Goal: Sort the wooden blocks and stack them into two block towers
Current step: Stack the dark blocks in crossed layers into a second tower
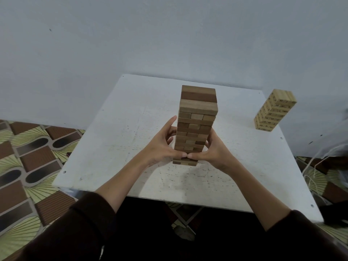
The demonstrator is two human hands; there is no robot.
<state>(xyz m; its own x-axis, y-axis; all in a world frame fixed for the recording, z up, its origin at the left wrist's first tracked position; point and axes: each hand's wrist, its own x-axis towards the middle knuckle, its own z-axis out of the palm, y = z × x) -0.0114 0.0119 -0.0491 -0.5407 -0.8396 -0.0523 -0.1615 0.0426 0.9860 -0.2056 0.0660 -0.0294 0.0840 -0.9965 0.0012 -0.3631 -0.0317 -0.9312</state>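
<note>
Standing upright near the middle of the white bench (pixel 116 117): a tall tower of brown wooden blocks (pixel 196 121), layers alternating in direction, darker blocks mixed among lighter ones, top layer sitting slightly askew of the layer below. Cupping its lower part from both sides: left hand (pixel 160 146) against the left face, fingers raised along the blocks and loosely curved, thumb reaching across the front; right hand (pixel 214 149) against the right face, fingers wrapped behind the far side and mostly hidden, thumb likewise across the front. Thumb tips touching or nearly touching at the front, just above the bottom layers. Both hands partly open, clasping the tower rather than clenched. Dark sleeves (pixel 90 223) pushed back on both forearms.

Well apart, at the far right corner of the bench: a second, paler tower (pixel 274 111) with dark printed marks on its blocks, appearing tilted under the wide-angle lens. Beyond the bench, a plain grey wall (pixel 131 34); at left, patterned floor tiles (pixel 30 157) in brown and yellow-green.
</note>
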